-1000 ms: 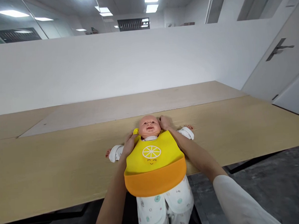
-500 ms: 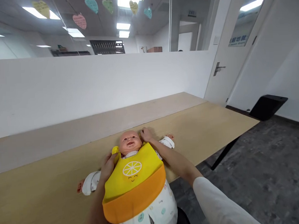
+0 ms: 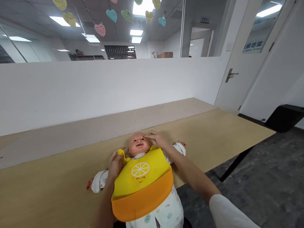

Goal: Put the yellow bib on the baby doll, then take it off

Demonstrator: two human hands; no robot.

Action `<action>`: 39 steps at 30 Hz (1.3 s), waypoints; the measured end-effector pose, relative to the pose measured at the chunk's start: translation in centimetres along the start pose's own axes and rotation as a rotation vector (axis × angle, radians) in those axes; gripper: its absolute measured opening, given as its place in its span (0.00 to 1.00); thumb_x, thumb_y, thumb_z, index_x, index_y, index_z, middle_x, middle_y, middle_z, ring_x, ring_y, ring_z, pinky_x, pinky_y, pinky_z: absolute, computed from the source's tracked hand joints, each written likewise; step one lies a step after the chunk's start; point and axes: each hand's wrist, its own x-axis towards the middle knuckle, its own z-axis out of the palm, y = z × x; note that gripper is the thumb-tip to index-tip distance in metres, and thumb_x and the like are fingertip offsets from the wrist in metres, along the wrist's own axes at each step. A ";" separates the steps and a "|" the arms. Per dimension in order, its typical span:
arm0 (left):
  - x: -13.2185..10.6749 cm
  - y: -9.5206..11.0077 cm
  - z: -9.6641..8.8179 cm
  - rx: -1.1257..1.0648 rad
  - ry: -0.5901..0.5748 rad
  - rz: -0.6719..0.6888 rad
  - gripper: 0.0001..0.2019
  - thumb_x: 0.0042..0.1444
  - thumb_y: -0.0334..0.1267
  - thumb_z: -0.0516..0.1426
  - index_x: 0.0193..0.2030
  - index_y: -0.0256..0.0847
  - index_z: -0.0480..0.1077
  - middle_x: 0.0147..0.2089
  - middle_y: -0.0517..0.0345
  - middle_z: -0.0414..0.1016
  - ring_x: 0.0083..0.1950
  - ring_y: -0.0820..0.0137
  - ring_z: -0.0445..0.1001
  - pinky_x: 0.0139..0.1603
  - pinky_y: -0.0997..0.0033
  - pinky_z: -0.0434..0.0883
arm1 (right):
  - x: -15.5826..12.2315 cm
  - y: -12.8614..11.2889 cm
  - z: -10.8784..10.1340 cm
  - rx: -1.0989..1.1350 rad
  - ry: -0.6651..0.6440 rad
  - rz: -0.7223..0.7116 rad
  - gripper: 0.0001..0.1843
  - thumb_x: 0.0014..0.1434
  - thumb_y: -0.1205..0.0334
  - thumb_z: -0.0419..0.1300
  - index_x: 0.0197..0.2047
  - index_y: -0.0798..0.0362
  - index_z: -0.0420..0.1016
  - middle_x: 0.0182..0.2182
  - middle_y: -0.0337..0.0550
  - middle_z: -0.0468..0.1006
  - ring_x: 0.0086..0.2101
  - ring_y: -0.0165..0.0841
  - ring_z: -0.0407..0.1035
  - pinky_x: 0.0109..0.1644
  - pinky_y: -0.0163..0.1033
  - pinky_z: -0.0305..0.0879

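A baby doll (image 3: 139, 144) in white printed clothes lies on its back at the near edge of the wooden table (image 3: 56, 185), its legs hanging over the edge. A yellow and orange silicone bib (image 3: 142, 183) with a lemon face lies over its chest. My left hand (image 3: 116, 165) is closed on the bib's yellow neck strap beside the doll's left cheek. My right hand (image 3: 155, 139) rests against the other side of the doll's head, fingers curled at the bib's top corner; what they pinch is hidden.
A white partition wall (image 3: 90, 89) runs behind the table. A door with a handle (image 3: 231, 75) stands at the right. A black chair back (image 3: 285, 113) sits at the far right over grey floor. Paper hearts hang from the ceiling.
The camera view shifted slightly left and down. My right hand moved from behind the doll's head to its temple. My left hand rose a little with the strap.
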 end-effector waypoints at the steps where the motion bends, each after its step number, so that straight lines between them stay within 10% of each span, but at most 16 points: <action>1: -0.2 0.1 0.0 -0.008 -0.025 0.005 0.23 0.34 0.35 0.60 0.43 0.40 0.75 0.27 0.62 0.70 0.29 0.70 0.66 0.29 0.73 0.64 | 0.0 -0.1 -0.1 -0.011 -0.009 -0.022 0.25 0.63 0.72 0.50 0.57 0.50 0.77 0.44 0.46 0.76 0.44 0.30 0.69 0.50 0.32 0.67; 7: -0.9 0.5 -0.1 -0.045 -0.195 -0.047 0.36 0.33 0.33 0.61 0.57 0.34 0.73 0.25 0.62 0.69 0.26 0.74 0.63 0.27 0.76 0.60 | 0.1 0.1 0.4 -0.003 -0.087 -0.086 0.21 0.66 0.67 0.51 0.57 0.50 0.78 0.46 0.46 0.77 0.46 0.31 0.71 0.53 0.36 0.69; 26: -1.3 0.7 0.4 0.057 -0.238 0.032 0.38 0.46 0.46 0.64 0.65 0.34 0.66 0.21 0.65 0.62 0.24 0.72 0.61 0.29 0.73 0.62 | 0.0 0.2 2.5 0.343 0.168 -0.062 0.20 0.64 0.66 0.48 0.45 0.56 0.82 0.43 0.49 0.80 0.44 0.30 0.74 0.53 0.36 0.70; 29: -1.7 0.9 0.7 0.291 -0.222 0.118 0.37 0.49 0.50 0.64 0.65 0.38 0.67 0.36 0.53 0.77 0.40 0.61 0.75 0.43 0.67 0.71 | -0.1 0.2 2.5 0.320 0.157 -0.095 0.21 0.66 0.65 0.48 0.48 0.56 0.81 0.45 0.49 0.79 0.45 0.30 0.73 0.54 0.37 0.70; 33: -1.9 1.2 0.8 0.594 -0.263 0.228 0.35 0.52 0.55 0.63 0.65 0.42 0.69 0.66 0.48 0.69 0.69 0.52 0.62 0.68 0.60 0.61 | -0.1 0.2 2.3 0.283 0.126 -0.137 0.20 0.66 0.63 0.49 0.49 0.54 0.82 0.43 0.48 0.79 0.42 0.29 0.72 0.52 0.36 0.70; 39: -1.3 1.6 0.7 0.672 -0.319 0.214 0.37 0.51 0.53 0.65 0.67 0.45 0.67 0.66 0.50 0.70 0.66 0.50 0.67 0.65 0.58 0.66 | -0.2 -0.2 2.2 0.368 0.132 -0.124 0.21 0.65 0.65 0.48 0.47 0.53 0.82 0.44 0.48 0.79 0.45 0.30 0.72 0.55 0.38 0.69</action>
